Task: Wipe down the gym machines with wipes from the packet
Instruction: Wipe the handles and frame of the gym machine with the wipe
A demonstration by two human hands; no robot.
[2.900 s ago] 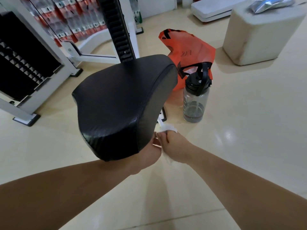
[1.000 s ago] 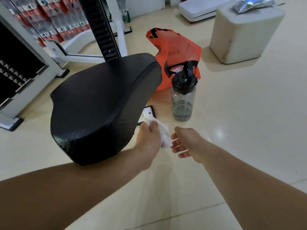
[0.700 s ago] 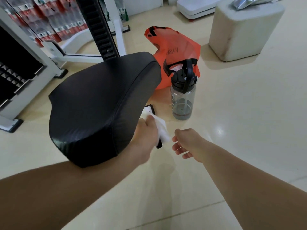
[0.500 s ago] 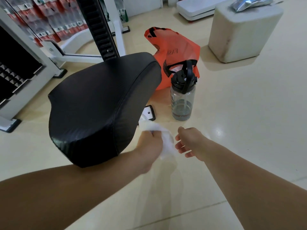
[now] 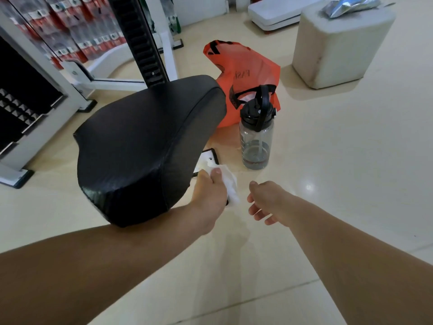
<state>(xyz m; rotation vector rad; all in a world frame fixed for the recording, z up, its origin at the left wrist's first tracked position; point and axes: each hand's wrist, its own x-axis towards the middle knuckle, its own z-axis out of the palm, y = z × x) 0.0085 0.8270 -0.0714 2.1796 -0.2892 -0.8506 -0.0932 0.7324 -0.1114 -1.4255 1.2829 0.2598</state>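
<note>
A black padded machine seat (image 5: 145, 146) fills the middle left of the head view. My left hand (image 5: 210, 193) is just beyond the seat's right front edge and grips a crumpled white wipe (image 5: 228, 181) between thumb and fingers. My right hand (image 5: 267, 200) hovers a short way to the right of the wipe, fingers loosely curled downward, holding nothing. A silver wipe packet (image 5: 349, 4) lies on top of a white block (image 5: 339, 43) at the far right.
A clear water bottle (image 5: 256, 134) with a black lid stands on the floor right of the seat, with an orange bag (image 5: 243, 73) behind it. The machine's white frame (image 5: 77, 76), black upright (image 5: 140, 41) and foot plate (image 5: 209, 157) are at left. Pale tiled floor (image 5: 339, 172) spreads right.
Both hands held the wipe together at the seat's edge earlier. The right hand has let go and drawn away right. The left hand keeps the wipe beside the seat's edge.
</note>
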